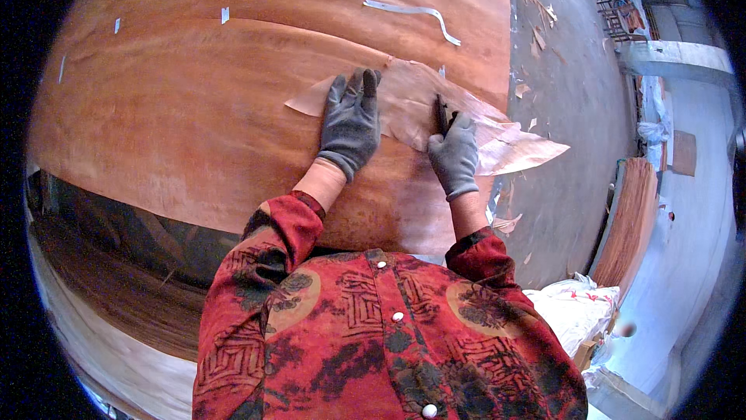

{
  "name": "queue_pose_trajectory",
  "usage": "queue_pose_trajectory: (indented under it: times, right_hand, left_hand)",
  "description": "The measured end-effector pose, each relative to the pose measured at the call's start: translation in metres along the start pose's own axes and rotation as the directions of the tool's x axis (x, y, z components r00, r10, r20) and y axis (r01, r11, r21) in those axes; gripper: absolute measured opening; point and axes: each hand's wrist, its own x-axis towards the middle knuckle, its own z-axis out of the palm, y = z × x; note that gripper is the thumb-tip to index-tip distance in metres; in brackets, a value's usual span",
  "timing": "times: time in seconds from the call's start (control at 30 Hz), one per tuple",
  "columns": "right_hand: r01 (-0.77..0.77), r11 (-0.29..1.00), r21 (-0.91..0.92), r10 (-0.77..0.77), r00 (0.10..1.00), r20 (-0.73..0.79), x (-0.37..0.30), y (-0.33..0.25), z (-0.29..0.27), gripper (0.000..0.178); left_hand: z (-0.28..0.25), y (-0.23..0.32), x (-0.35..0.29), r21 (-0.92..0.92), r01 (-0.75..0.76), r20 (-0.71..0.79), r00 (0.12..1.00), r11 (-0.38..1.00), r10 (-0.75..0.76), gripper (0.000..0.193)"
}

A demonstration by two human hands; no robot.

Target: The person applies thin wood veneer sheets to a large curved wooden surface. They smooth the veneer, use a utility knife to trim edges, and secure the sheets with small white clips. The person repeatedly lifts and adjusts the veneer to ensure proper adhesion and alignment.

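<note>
In a grey work glove, my left hand lies flat with its fingers stretched out over a pale, jagged piece of wood veneer. That piece rests on a large reddish-brown veneer sheet, and its pointed right end sticks out past the sheet's right edge. My right hand, gloved as well, is closed around a black utility knife. The knife's front end points away from me, above the pale piece; whether its blade touches the veneer cannot be made out.
A curled strip of whitish tape lies on the sheet's far part, with small tape bits to the left. Veneer scraps litter the grey floor on the right. A veneer stack and white sacks stand further right.
</note>
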Motion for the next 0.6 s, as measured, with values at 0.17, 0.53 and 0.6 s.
queue_pose_trajectory:
  times: [0.17, 0.53, 0.6]
  right_hand:
    - [0.047, 0.946, 0.321, -0.109, 0.978, 0.177, 0.007, 0.008, -0.012, 0.019]
    - [0.259, 0.965, 0.040, -0.251, 0.866, 0.432, 0.016, -0.053, -0.002, 0.021]
    - [0.281, 0.960, -0.004, -0.250, 0.860, 0.444, 0.019, -0.062, -0.003, 0.022]
  left_hand:
    - [0.004, 0.000, 0.000, 0.124, 0.001, 0.067, 0.998, 0.992, -0.010, 0.068]
    - [0.002, 0.004, 0.002, -0.013, 0.025, -0.010, 1.000, 1.000, -0.025, 0.067]
    - [0.006, 0.002, 0.001, 0.000, 0.035, -0.007, 0.999, 0.999, -0.035, 0.067]
